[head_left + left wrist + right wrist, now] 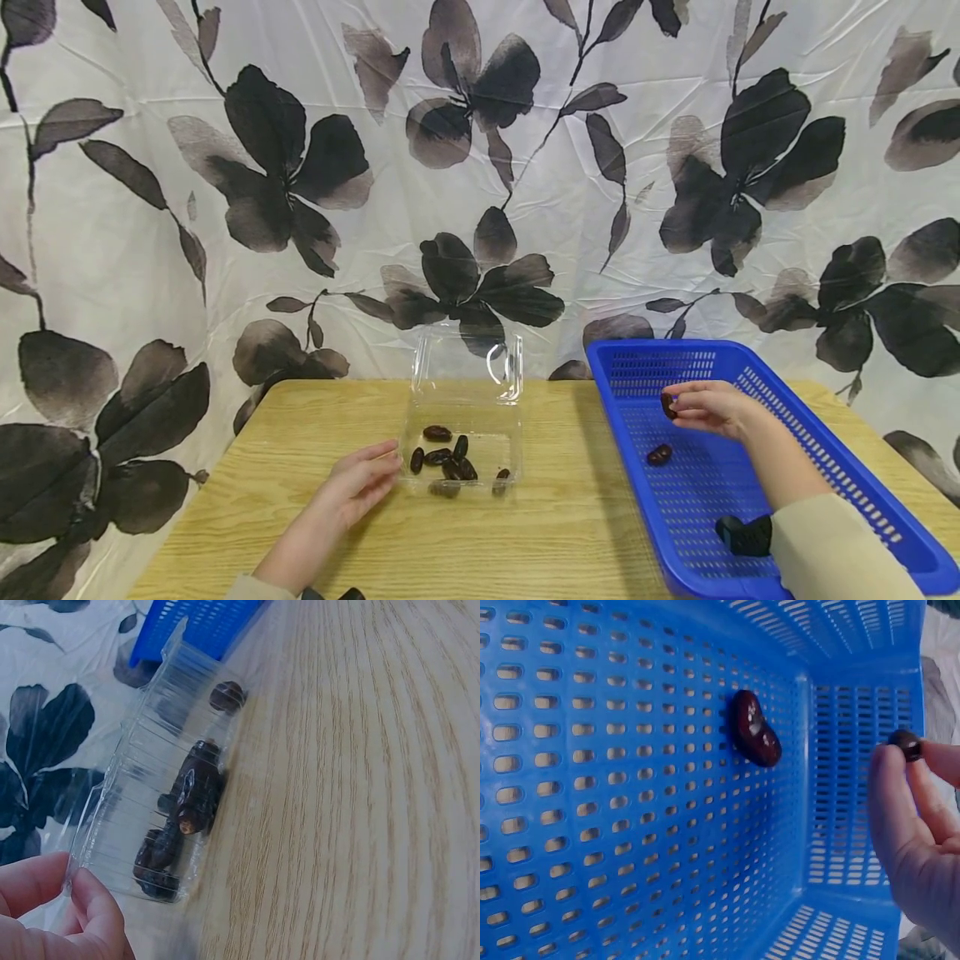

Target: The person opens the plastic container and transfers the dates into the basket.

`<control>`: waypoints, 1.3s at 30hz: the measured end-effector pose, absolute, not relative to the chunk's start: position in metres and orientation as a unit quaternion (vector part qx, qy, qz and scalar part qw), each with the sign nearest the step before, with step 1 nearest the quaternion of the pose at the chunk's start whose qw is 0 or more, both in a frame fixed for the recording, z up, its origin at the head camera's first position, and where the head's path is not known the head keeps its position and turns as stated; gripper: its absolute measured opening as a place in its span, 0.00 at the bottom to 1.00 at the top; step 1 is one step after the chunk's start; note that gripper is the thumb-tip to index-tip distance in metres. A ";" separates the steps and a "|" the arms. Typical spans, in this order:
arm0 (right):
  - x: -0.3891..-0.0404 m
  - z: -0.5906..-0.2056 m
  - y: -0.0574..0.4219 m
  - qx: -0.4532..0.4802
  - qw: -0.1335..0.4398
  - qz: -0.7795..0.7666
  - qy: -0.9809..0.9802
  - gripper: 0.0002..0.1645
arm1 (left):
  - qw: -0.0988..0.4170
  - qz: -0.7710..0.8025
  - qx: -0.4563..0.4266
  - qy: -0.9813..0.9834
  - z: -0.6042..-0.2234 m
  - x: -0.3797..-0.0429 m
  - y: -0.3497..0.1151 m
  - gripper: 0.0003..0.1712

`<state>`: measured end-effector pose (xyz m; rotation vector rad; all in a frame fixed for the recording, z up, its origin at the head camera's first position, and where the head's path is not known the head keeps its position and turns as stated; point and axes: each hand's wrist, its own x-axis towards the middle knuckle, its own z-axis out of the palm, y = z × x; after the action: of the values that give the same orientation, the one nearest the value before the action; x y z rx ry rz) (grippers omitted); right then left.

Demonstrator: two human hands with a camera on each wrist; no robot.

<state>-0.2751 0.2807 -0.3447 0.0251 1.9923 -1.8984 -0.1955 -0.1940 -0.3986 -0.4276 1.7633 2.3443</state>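
**Inspector:** What are the containers holding?

**Assistant:** A clear container point(489, 443) is standing open on the surface point(566, 508), several dates point(453, 468) lying inside. Apart, to its right, a blue basket point(690, 483) is holding a single date point(659, 454) on its slotted floor.

**Inspector:** Hands?

**Assistant:** The left hand point(365, 485) is pinching the clear container's left edge, its grip narrow. The right hand point(708, 408) is pointing leftward over the basket, its grip holding another date point(668, 406).
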 end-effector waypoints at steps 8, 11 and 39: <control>-0.271 -0.351 0.287 0.003 0.217 -0.588 0.779 0.15 | 0.087 0.790 -0.144 0.589 -0.399 -0.195 -0.195 0.33; -0.271 -0.352 0.288 0.018 0.219 -0.550 0.806 0.19 | 0.087 0.790 -0.143 0.591 -0.399 -0.195 -0.195 0.33; -0.277 -0.322 0.260 -0.032 0.216 -0.579 0.786 0.24 | 0.100 0.791 -0.138 0.588 -0.395 -0.194 -0.195 0.33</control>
<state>-0.2765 0.2601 -0.3218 -0.0880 2.1771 -1.6033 -0.1941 -0.1948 -0.3951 -0.4092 1.7378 2.3364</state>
